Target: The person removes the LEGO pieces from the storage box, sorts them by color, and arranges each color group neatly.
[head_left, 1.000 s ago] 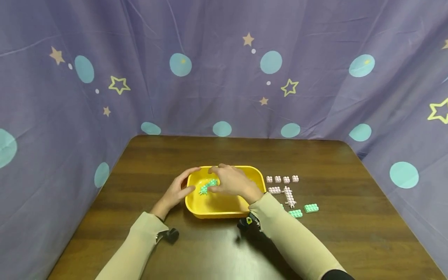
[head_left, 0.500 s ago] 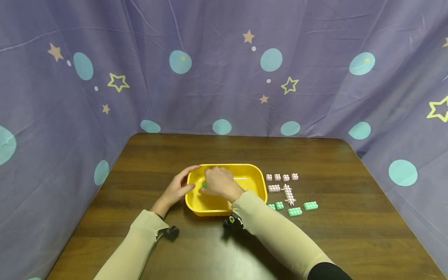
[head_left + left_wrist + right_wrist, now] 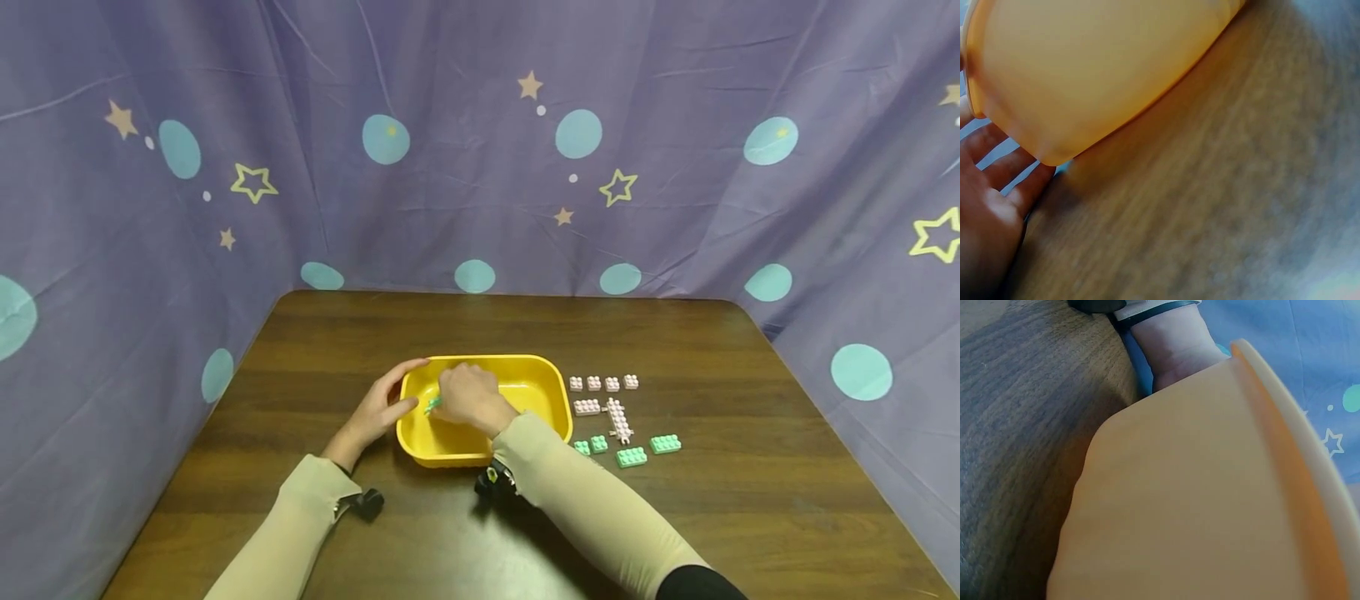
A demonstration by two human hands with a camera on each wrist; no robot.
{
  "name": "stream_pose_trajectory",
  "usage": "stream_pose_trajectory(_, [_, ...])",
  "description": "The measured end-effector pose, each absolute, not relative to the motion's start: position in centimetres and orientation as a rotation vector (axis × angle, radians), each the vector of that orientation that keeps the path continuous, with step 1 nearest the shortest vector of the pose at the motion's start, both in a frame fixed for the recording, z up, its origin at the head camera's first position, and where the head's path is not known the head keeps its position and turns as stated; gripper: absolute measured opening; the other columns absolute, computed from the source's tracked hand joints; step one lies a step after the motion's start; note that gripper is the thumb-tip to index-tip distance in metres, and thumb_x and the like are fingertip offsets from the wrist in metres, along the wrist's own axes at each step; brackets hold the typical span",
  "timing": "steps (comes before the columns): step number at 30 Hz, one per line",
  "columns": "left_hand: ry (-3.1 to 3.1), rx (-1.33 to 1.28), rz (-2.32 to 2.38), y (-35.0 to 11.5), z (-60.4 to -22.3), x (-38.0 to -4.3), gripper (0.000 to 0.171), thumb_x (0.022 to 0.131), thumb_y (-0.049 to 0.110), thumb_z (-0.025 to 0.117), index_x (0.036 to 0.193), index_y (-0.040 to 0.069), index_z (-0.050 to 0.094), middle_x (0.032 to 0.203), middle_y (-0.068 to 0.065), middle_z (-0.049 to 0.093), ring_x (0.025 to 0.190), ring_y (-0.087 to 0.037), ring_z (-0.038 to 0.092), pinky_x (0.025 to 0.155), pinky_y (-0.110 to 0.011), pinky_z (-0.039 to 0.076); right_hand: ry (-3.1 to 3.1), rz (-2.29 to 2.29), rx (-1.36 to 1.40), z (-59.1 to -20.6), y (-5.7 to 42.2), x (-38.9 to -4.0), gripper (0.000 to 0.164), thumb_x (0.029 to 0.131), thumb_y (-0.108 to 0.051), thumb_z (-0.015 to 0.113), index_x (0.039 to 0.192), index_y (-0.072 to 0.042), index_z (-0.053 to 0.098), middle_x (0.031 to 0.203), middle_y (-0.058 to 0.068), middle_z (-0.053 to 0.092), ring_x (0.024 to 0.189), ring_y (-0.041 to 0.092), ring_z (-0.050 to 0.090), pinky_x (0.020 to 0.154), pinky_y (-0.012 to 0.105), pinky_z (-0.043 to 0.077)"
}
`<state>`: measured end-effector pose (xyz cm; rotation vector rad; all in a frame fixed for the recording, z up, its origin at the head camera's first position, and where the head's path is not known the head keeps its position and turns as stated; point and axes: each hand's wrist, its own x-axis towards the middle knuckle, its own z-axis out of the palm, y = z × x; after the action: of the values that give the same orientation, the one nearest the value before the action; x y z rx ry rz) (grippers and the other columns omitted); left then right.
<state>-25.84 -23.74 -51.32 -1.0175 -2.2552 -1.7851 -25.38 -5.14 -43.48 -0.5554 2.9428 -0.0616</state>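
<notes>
My left hand holds the left end of a yellow plastic basin. Its thumb lies over the rim, while the fingers spread along the outside wall in the left wrist view. Inside the basin, my right hand has curled fingers, knuckles up, and grips a green studded building-block piece. Only a small end of that piece shows at the fingertips; the hand covers the rest. The right wrist view is mostly filled by the basin's outer wall, so the right fingers are hidden there.
Right of the basin, several small pink blocks form a row. Below them lie a longer pink block and a pink piece with side pegs. Several green blocks sit nearer on the brown wooden table. A purple curtain hangs behind.
My right hand has moved left and down onto the green piece, its fingers curling from spread to closed. More green blocks show beside the basin. My left hand stays at the rim.
</notes>
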Motion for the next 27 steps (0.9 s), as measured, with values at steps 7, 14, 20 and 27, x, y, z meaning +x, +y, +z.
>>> stream_pose_trajectory(7, [-2.262,-1.029,-1.77,-23.7,-51.2,-25.8,0.057,0.085,-0.018,0.055,0.14,-0.013,0.038,0.141,-0.034,0.042,0.123,-0.047,0.044,0.099,-0.018,0.043,2.938,-0.08,-0.549,-43.7,-5.2,-25.5,0.038,0.082,-0.05,0.071,0.098,-0.016,0.069,0.087,0.003,0.063,0.071,0.018,0.056,0.054,0.037,0.049])
stream_pose_trajectory(14, [-2.267,-1.027,-1.774,-23.8,-51.4,-26.0,0.058,0.085,-0.016,0.055,0.14,-0.011,0.04,0.142,-0.031,0.043,0.124,-0.037,0.048,0.099,-0.018,0.043,2.942,-0.134,-0.538,-42.8,-4.6,-25.1,0.039,0.08,-0.051,0.072,0.097,-0.016,0.068,0.091,0.005,0.065,0.072,0.019,0.057,0.054,0.038,0.049])
stream_pose_trajectory(20, [-2.237,-1.04,-1.808,-23.9,-51.4,-26.0,0.058,0.087,-0.011,0.055,0.143,-0.005,0.04,0.143,-0.028,0.043,0.124,-0.036,0.048,0.099,-0.018,0.043,2.972,-0.175,-0.529,-41.5,-3.8,-24.6,0.041,0.079,-0.055,0.071,0.087,-0.016,0.065,0.099,0.007,0.062,0.069,0.02,0.057,0.052,0.038,0.048])
stream_pose_trajectory(27, [-2.26,-1.026,-1.799,-23.9,-51.4,-26.0,0.057,0.088,-0.008,0.056,0.142,-0.004,0.041,0.142,-0.027,0.044,0.122,-0.04,0.048,0.098,-0.019,0.045,3.047,-0.178,-0.565,-39.8,-2.5,-23.8,0.048,0.079,-0.054,0.071,0.103,-0.012,0.066,0.099,0.006,0.061,0.073,0.023,0.06,0.055,0.037,0.051])
